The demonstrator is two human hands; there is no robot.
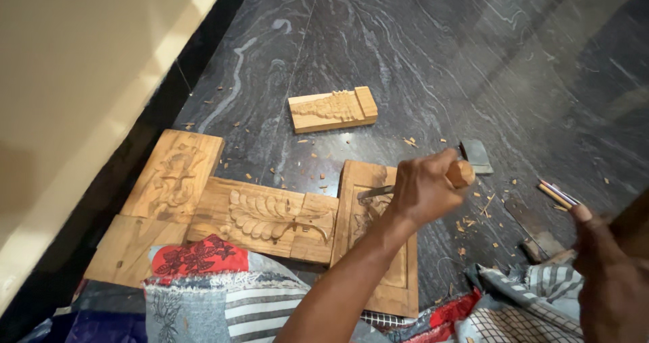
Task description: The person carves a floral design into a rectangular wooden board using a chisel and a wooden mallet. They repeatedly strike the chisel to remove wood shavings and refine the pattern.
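Single head view: worn camera looking steeply down and forward over the person's own arms; close range, left hand point(426, 191) near centre, right hand point(612, 275) cut by the lower right edge; dark floor point(473, 59) fills the upper frame; wall point(74, 79) at left.

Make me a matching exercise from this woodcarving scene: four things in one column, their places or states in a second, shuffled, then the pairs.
Things:
1. chisel
2. small carved block
3. leaf-carved panel
4. wood chips

Places or states:
A. lying alone on the dark stone floor, farthest from the person
B. gripped by its wooden handle in the left hand
C. scattered loosely over the floor
D. lying between two other carved boards

Pairs: 1-B, 2-A, 3-D, 4-C
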